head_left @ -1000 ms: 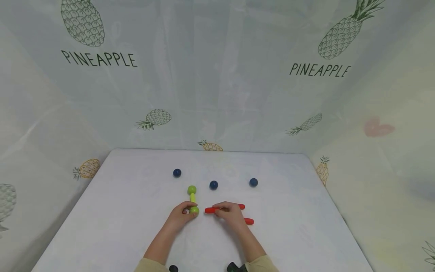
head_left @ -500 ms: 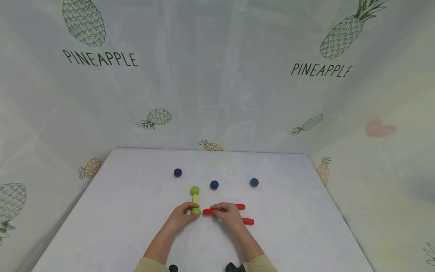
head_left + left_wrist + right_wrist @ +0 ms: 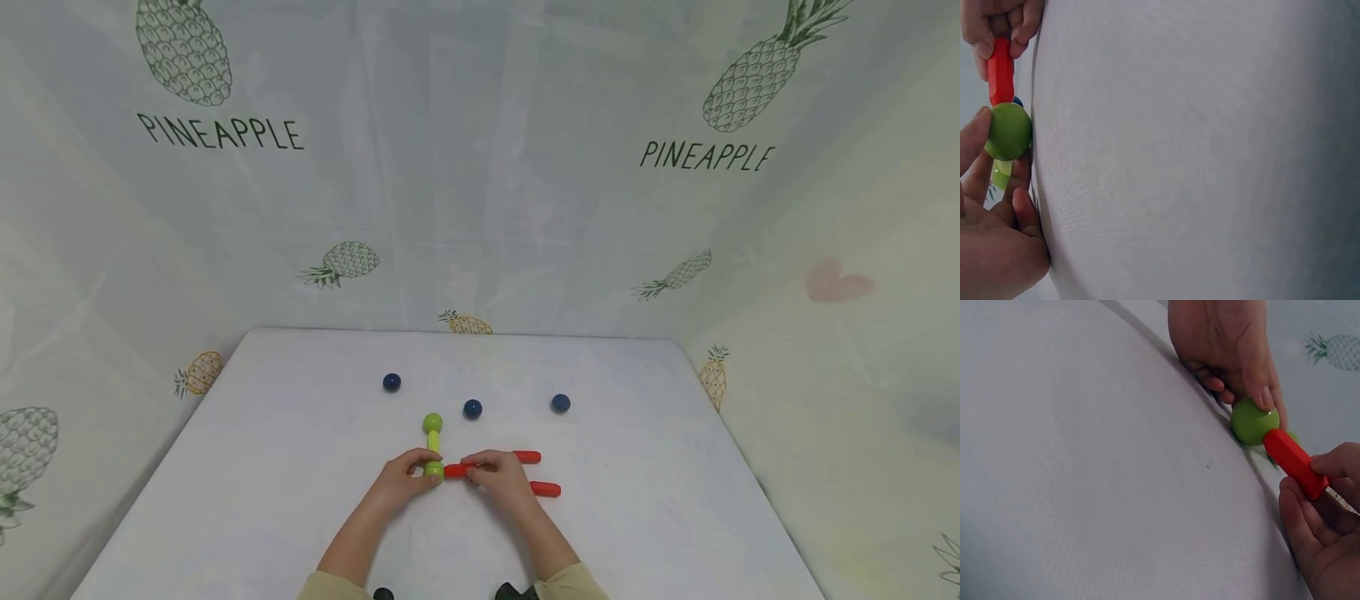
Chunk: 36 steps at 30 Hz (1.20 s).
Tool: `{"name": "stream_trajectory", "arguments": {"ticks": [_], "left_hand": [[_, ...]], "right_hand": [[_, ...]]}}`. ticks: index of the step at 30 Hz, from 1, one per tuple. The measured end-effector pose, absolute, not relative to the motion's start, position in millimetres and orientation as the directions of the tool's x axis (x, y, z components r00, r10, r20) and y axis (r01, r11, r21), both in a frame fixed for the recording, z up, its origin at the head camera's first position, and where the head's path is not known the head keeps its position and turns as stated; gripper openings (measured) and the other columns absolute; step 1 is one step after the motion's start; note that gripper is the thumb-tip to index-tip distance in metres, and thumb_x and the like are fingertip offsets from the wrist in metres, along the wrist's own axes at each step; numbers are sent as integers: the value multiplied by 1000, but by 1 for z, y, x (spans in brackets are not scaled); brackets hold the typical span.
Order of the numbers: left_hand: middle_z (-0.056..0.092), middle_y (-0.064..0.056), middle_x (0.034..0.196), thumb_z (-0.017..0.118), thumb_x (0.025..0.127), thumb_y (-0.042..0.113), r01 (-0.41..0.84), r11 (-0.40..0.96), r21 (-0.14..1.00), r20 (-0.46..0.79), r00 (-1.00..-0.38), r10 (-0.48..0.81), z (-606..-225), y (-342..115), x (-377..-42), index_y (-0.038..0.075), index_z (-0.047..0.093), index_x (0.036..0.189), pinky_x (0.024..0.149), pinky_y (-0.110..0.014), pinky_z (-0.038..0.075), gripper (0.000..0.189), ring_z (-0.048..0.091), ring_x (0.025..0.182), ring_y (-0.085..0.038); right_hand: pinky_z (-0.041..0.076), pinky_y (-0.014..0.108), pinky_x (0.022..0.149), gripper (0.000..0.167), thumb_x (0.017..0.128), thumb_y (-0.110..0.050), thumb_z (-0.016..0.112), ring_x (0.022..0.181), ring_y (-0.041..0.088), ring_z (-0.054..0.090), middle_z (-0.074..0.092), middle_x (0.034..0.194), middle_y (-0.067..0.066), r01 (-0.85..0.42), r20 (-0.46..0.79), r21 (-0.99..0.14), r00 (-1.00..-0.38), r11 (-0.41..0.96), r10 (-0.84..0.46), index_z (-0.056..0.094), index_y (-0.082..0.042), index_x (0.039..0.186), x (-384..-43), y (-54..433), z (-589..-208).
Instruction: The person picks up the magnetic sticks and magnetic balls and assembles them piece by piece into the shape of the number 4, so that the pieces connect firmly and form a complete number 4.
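Between thumb and fingers, my left hand (image 3: 397, 482) grips a green ball (image 3: 434, 472). A yellow-green stick (image 3: 433, 442) runs from this ball to a second green ball (image 3: 432, 422) farther away. My right hand (image 3: 507, 479) pinches a short red stick (image 3: 1294, 461) between thumb and fingers. In the right wrist view the stick's far end meets the side of the gripped green ball (image 3: 1252, 422). The left wrist view likewise has the red stick (image 3: 1001, 72) end to end against the ball (image 3: 1009, 132). Part of the red stick is hidden by the right fingers.
Two more red sticks, one farther back (image 3: 528, 457) and one nearer (image 3: 546, 490), lie partly behind the right hand. Three dark blue balls, at left (image 3: 392, 382), middle (image 3: 472, 409) and right (image 3: 560, 403), rest farther back on the white table (image 3: 300, 433). Pineapple-print curtains (image 3: 480, 167) surround the table.
The right hand has moved slightly left, bringing the red stick from a gap away up against the green ball. The left hand has shifted the joined green pieces a little right and nearer.
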<state>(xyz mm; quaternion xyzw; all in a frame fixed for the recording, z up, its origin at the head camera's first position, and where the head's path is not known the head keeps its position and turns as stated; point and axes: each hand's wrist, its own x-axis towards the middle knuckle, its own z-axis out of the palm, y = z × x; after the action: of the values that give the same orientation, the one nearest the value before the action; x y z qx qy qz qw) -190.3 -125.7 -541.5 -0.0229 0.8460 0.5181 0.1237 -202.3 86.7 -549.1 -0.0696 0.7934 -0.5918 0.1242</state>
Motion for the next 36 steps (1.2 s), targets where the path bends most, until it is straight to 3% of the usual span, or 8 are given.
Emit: {"name": "stream_trajectory", "arguments": {"ticks": [12, 22, 36], "left_hand": [[63, -3, 104, 76, 85, 16, -135, 443, 886, -188, -979, 77, -543, -123, -187, 12, 60, 125, 92, -58, 40, 44, 52, 108, -35], [63, -2, 104, 78, 82, 18, -145, 466, 873, -189, -981, 49, -543, -122, -186, 10, 46, 142, 87, -54, 42, 68, 52, 104, -31], [61, -1, 103, 77, 82, 15, -196, 465, 864, -221, -975, -1, -542, -120, -190, 9, 45, 144, 83, -47, 43, 69, 50, 100, -28]], "right_hand": [[53, 29, 74, 15, 90, -11, 70, 80, 17, 63, 68, 94, 2, 87, -157, -949, -964, 303, -216, 75, -7, 103, -202, 85, -554], [52, 27, 72, 16, 90, -12, 69, 79, 16, 62, 67, 93, 1, 81, -153, -948, -963, 308, -220, 74, -8, 104, -200, 86, -551], [51, 27, 69, 18, 89, -15, 70, 81, 17, 58, 64, 95, -1, 0, -96, -905, -974, 426, -203, 72, -10, 106, -212, 92, -535]]}}
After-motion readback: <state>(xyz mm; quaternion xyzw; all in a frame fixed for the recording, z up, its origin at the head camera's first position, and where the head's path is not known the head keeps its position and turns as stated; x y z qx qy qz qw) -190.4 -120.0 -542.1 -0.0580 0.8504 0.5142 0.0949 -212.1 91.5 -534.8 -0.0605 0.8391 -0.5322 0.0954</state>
